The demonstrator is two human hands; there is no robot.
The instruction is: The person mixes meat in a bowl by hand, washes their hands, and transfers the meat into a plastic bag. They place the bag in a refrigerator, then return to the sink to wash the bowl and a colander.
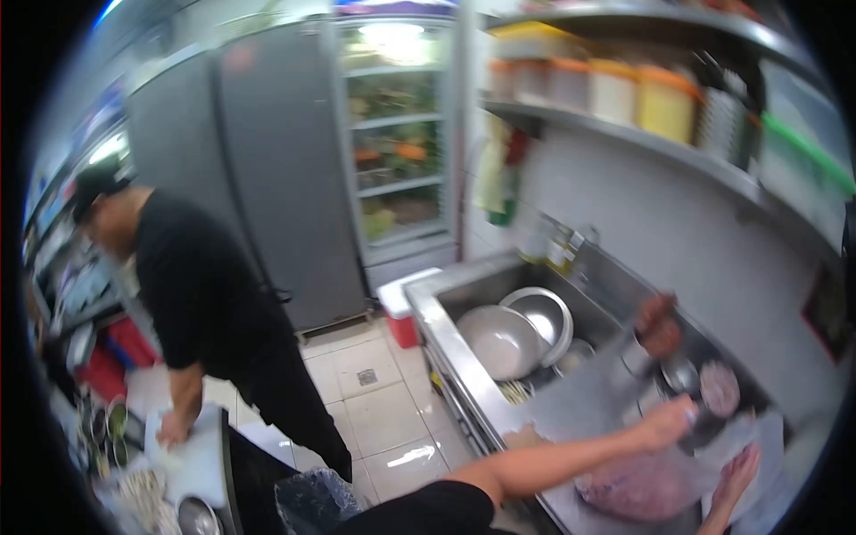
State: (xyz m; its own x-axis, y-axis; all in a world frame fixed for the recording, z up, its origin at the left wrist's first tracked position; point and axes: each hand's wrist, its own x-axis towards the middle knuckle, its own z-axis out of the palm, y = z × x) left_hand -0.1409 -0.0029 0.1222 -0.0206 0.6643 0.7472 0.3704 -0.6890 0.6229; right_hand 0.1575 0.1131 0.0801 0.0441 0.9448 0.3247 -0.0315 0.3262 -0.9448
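My left hand (667, 426) reaches across the steel counter with its fingers closed. A small pale bit shows at its fingertips, too blurred to name. My right hand (736, 474) is at the lower right, its fingers blurred but seemingly stretched out, with nothing plainly in them. Below and between both hands lies a large lump of pinkish raw meat (637, 489), perhaps in clear plastic. A whitish sheet or board (760, 446) lies beside my right hand. Just beyond my left hand are a bowl of pink, minced-looking food (719, 389) and a metal container (680, 375).
Metal bowls (501, 342) sit in the sink (432, 308). Reddish-brown items (658, 325) stand by the wall. A shelf (615, 125) holds orange-lidded tubs (669, 102). At left, a person in black (209, 276) leans on a white cutting board (192, 459).
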